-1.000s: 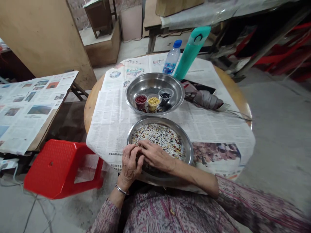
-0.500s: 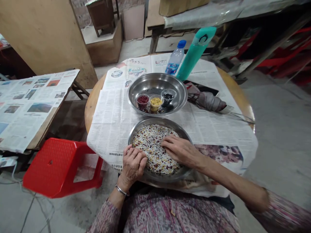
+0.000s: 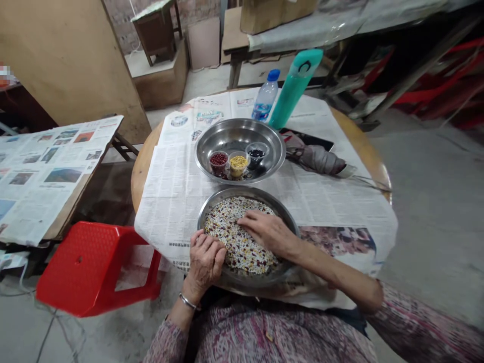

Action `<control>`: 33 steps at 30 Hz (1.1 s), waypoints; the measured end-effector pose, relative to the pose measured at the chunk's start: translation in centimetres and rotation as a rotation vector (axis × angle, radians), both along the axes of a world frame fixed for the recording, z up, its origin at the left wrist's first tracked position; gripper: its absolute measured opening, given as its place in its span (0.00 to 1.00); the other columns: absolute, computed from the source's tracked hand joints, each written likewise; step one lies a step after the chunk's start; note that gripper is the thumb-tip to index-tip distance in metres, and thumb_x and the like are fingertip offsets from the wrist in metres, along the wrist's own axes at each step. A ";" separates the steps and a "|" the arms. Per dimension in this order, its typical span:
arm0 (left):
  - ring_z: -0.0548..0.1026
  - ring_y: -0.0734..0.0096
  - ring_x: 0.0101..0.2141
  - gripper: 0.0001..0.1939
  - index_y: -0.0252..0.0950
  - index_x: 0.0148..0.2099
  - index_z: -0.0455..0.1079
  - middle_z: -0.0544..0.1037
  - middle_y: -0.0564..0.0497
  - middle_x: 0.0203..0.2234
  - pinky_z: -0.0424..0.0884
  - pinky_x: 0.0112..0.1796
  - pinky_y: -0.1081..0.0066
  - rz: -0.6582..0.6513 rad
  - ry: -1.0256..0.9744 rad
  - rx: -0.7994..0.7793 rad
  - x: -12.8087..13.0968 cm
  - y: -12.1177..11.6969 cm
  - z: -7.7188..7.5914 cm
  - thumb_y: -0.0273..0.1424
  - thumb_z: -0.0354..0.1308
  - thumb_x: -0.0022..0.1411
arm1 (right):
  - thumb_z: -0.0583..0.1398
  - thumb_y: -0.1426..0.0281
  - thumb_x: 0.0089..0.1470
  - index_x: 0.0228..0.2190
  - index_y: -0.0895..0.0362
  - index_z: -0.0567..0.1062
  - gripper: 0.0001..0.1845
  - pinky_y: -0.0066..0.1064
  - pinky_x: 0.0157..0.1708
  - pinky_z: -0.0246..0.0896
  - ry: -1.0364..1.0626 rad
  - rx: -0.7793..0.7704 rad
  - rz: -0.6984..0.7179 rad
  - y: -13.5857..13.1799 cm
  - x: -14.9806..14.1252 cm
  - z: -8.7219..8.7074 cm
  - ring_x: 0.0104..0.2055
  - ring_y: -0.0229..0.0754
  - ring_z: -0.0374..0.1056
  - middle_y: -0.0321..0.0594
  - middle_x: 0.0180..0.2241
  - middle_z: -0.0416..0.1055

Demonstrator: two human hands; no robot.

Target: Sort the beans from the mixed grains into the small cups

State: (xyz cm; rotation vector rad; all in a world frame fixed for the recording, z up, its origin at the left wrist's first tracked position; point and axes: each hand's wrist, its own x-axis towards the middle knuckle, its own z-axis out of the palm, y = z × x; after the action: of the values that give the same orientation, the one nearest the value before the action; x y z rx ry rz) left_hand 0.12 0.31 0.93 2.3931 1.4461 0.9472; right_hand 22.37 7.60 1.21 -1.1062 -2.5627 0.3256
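Note:
A steel pan full of mixed white, red and dark grains sits at the near edge of a round table. My left hand rests curled on the pan's near-left rim. My right hand lies flat on the grains, fingers pointing left. Behind it a second steel pan holds three small cups: red beans, yellow grains and black beans.
Newspaper covers the round table. A water bottle, a teal flask and a folded grey umbrella lie at the back. A red plastic stool stands left, beside another newspaper-covered table.
My right hand left my left hand, swung right across the grains, then slid back toward the pan's middle. My left hand stayed at the near-left rim.

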 end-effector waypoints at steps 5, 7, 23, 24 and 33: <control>0.73 0.68 0.38 0.15 0.39 0.37 0.70 0.78 0.52 0.33 0.58 0.57 0.56 -0.010 -0.028 -0.009 -0.1 0.0 -0.2 0.30 0.44 0.72 | 0.54 0.71 0.62 0.38 0.54 0.76 0.10 0.31 0.38 0.66 0.138 0.015 -0.119 1.3 1.2 1.2 0.36 0.41 0.72 0.40 0.34 0.75; 0.73 0.68 0.38 0.15 0.39 0.37 0.70 0.78 0.52 0.33 0.58 0.56 0.56 -0.012 -0.036 -0.008 -0.1 0.1 -0.2 0.30 0.44 0.72 | 0.55 0.70 0.62 0.36 0.54 0.77 0.10 0.32 0.37 0.66 0.214 0.044 -0.166 1.8 1.2 2.4 0.36 0.41 0.73 0.40 0.34 0.77; 0.72 0.68 0.36 0.15 0.39 0.36 0.70 0.77 0.52 0.31 0.61 0.54 0.57 -0.001 -0.010 0.019 -0.2 0.1 -0.1 0.29 0.44 0.71 | 0.62 0.67 0.50 0.34 0.52 0.83 0.10 0.36 0.34 0.64 -0.174 -0.026 -0.551 19.1 3.2 7.4 0.39 0.48 0.72 0.44 0.36 0.80; 0.72 0.68 0.36 0.15 0.39 0.36 0.70 0.77 0.52 0.31 0.61 0.55 0.57 -0.001 -0.009 0.012 -0.2 0.1 -0.1 0.29 0.44 0.71 | 0.62 0.67 0.50 0.34 0.52 0.83 0.10 0.35 0.34 0.64 -0.200 -0.033 -0.539 19.2 3.1 7.2 0.39 0.47 0.72 0.43 0.36 0.80; 0.72 0.68 0.36 0.15 0.38 0.36 0.69 0.76 0.52 0.31 0.61 0.54 0.57 0.000 -0.003 0.006 -0.2 0.1 -0.2 0.31 0.43 0.72 | 0.61 0.70 0.51 0.32 0.53 0.83 0.10 0.37 0.36 0.63 -0.213 -0.065 -0.584 19.2 2.7 6.7 0.42 0.50 0.72 0.44 0.38 0.79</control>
State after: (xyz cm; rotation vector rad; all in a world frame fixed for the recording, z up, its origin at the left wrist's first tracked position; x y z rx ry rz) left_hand -0.06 0.42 0.71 2.3950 1.4445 0.9566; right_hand 25.02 26.81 7.96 -1.9265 -2.2630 0.1477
